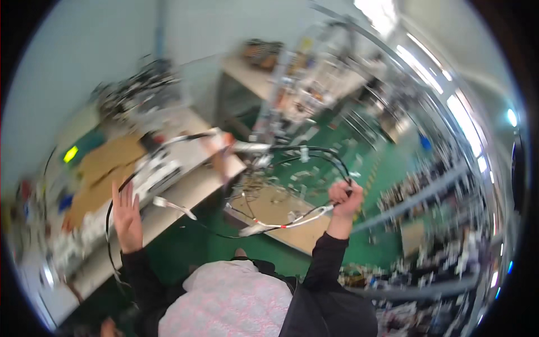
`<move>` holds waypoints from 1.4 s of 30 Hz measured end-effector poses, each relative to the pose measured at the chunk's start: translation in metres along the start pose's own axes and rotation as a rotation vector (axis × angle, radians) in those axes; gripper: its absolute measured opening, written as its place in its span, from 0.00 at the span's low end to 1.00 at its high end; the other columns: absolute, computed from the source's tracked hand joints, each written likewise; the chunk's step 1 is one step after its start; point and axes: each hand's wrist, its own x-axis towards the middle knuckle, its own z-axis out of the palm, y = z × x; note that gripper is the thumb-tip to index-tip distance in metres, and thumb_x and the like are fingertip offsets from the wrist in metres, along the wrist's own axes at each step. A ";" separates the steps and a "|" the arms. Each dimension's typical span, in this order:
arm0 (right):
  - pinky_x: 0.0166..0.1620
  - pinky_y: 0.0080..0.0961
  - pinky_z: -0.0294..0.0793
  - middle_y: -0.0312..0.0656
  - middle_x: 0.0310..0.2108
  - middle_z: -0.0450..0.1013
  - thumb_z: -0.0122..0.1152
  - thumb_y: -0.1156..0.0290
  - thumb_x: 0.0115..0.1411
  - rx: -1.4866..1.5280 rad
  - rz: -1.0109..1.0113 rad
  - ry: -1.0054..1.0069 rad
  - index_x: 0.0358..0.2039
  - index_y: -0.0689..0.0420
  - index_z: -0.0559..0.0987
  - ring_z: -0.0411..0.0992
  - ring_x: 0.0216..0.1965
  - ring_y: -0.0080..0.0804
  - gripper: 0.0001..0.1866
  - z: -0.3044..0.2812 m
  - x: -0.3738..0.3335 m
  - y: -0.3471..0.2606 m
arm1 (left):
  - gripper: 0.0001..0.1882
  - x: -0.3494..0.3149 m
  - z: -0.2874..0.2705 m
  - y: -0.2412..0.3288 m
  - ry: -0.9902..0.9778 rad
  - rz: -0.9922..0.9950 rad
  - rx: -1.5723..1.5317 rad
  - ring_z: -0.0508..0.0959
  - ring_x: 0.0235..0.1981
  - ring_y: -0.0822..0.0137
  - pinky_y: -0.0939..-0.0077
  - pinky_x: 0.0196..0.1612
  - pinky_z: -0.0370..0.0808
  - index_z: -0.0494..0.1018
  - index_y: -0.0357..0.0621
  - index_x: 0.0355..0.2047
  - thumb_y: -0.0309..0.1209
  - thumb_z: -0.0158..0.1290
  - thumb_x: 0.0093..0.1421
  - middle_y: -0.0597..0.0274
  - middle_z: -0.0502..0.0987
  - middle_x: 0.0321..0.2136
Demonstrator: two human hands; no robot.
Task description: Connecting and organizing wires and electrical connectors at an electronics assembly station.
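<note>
My right hand (345,199) is closed in a fist around a wire harness (306,221), a bundle of black and white wires with red bands. From the fist, black cable loops up and back to the left, toward the bench. My left hand (128,216) is raised with its fingers straight and spread. A black cable (108,224) curves close around its outer side; whether it touches the hand I cannot tell. A white connector (160,201) on a lead hangs between my hands, near the bench edge. Motion blurs much of the harness.
At the left runs a workbench (210,180) with brown cardboard (109,168) and heaped parts. A brown board (275,205) lies low ahead of me. Shelving with many blurred items lines the right, along a metal rail (415,199). At the lower left edge shows part of another hand (109,327).
</note>
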 end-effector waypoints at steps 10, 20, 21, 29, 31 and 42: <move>0.19 0.18 0.43 0.23 0.13 0.48 0.47 0.58 0.68 -0.105 -0.461 0.418 0.34 0.56 0.75 0.45 0.14 0.15 0.16 -0.064 -0.052 -0.187 | 0.12 0.030 0.259 -0.053 -0.293 0.060 0.590 0.82 0.29 0.70 0.81 0.36 0.76 0.70 0.33 0.49 0.23 0.51 0.65 0.59 0.81 0.25; 0.19 0.12 0.51 0.28 0.18 0.69 0.53 0.61 0.67 -0.734 -0.768 0.992 0.35 0.59 0.83 0.56 0.16 0.12 0.16 -0.153 0.091 -0.302 | 0.17 0.189 0.594 -0.082 -0.770 0.133 0.472 0.75 0.18 0.74 0.78 0.23 0.72 0.76 0.29 0.41 0.36 0.54 0.64 0.59 0.77 0.20; 0.29 0.21 0.68 0.42 0.33 0.77 0.54 0.58 0.67 -1.041 -0.595 1.085 0.44 0.61 0.80 0.68 0.26 0.23 0.19 -0.212 0.079 -0.308 | 0.20 0.177 0.611 -0.115 -0.817 0.090 0.350 0.77 0.22 0.72 0.78 0.26 0.73 0.71 0.29 0.48 0.34 0.54 0.64 0.58 0.79 0.24; 0.61 0.40 0.60 0.53 0.58 0.64 0.60 0.74 0.59 -1.253 -0.456 0.552 0.57 0.64 0.66 0.64 0.57 0.47 0.26 -0.142 -0.026 0.062 | 0.31 -0.022 0.270 -0.343 -0.684 -0.447 0.636 0.79 0.36 0.63 0.68 0.43 0.76 0.59 0.36 0.63 0.33 0.56 0.63 0.55 0.79 0.38; 0.60 0.41 0.63 0.54 0.57 0.65 0.62 0.76 0.55 -1.310 -0.367 0.001 0.48 0.60 0.74 0.66 0.55 0.50 0.19 -0.068 -0.038 0.102 | 0.33 -0.100 0.144 -0.328 -0.661 -0.725 1.131 0.81 0.42 0.54 0.63 0.48 0.75 0.67 0.32 0.57 0.44 0.59 0.58 0.44 0.79 0.43; 0.48 0.43 0.71 0.50 0.40 0.72 0.67 0.71 0.53 -1.185 -0.463 -0.650 0.40 0.57 0.76 0.70 0.44 0.50 0.14 0.018 0.104 0.333 | 0.17 -0.292 -0.061 -0.020 1.114 -0.402 1.208 0.81 0.38 0.61 0.68 0.45 0.76 0.76 0.33 0.46 0.32 0.55 0.61 0.50 0.81 0.39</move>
